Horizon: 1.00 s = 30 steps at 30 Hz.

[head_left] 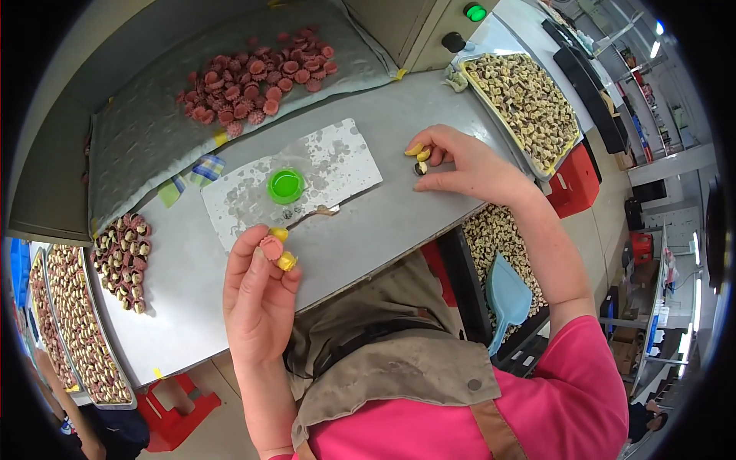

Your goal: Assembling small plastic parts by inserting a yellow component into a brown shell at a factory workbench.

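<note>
My left hand (261, 295) is closed, pinching a small pink ridged cup (271, 247) between thumb and fingers, over the table's near edge. Yellow covers sit on some of its fingertips. Farther right, above the grey table (414, 100), my right hand (468, 165) pinches a small dark-and-cream piece (421, 167); its fingertips also wear yellow covers. Between the hands, a round bright green dish (286, 185) rests on a white board (345, 153) blotched with grey. Beyond it, many pink cups (253, 77) lie heaped on a grey cloth (146, 146).
At the table's left lies a cluster of pink cups with cream-and-dark pieces (123, 261), beside filled trays (84, 322). A tray of dark-and-cream pieces (521, 107) stands at right. Below it, a black crate (469, 295) holds more pieces and a light blue scoop (507, 291). Red stools (575, 184) stand nearby.
</note>
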### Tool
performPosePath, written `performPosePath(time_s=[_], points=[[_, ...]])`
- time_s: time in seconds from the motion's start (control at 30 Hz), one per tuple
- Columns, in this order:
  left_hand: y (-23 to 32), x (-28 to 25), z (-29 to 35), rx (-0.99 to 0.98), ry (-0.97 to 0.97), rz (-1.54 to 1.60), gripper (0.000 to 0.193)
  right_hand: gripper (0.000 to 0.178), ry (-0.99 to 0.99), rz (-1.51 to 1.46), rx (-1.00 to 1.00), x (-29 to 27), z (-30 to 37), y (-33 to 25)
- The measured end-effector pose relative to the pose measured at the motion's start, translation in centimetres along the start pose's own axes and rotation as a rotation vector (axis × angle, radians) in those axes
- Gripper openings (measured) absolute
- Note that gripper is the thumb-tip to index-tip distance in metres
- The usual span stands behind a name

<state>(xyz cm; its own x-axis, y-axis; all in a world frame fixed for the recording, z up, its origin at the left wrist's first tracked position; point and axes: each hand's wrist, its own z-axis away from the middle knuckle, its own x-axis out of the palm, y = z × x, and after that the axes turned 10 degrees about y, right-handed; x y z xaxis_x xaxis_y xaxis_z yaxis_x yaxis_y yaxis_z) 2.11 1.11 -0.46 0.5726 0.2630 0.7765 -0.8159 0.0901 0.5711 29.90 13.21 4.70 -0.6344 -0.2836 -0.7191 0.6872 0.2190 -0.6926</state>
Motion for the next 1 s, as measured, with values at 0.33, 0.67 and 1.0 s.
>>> performPosePath(time_s=[0.33, 0.67, 1.0], points=[[1.3, -1.1, 0.6, 0.024, 0.092, 0.094, 0.035, 0.030, 0.102, 0.178, -0.228, 2.2, 0.1, -0.6], [2.3, -1.9, 0.8, -0.104, 0.023, 0.079, 0.031, 0.019, 0.033, 0.363, -0.372, 2.1, 0.8, -3.3], [2.7, -2.2, 1.6, -0.087, -0.002, 0.076, 0.034, 0.014, 0.159, 0.112, -0.450, 5.7, -1.0, -8.3]])
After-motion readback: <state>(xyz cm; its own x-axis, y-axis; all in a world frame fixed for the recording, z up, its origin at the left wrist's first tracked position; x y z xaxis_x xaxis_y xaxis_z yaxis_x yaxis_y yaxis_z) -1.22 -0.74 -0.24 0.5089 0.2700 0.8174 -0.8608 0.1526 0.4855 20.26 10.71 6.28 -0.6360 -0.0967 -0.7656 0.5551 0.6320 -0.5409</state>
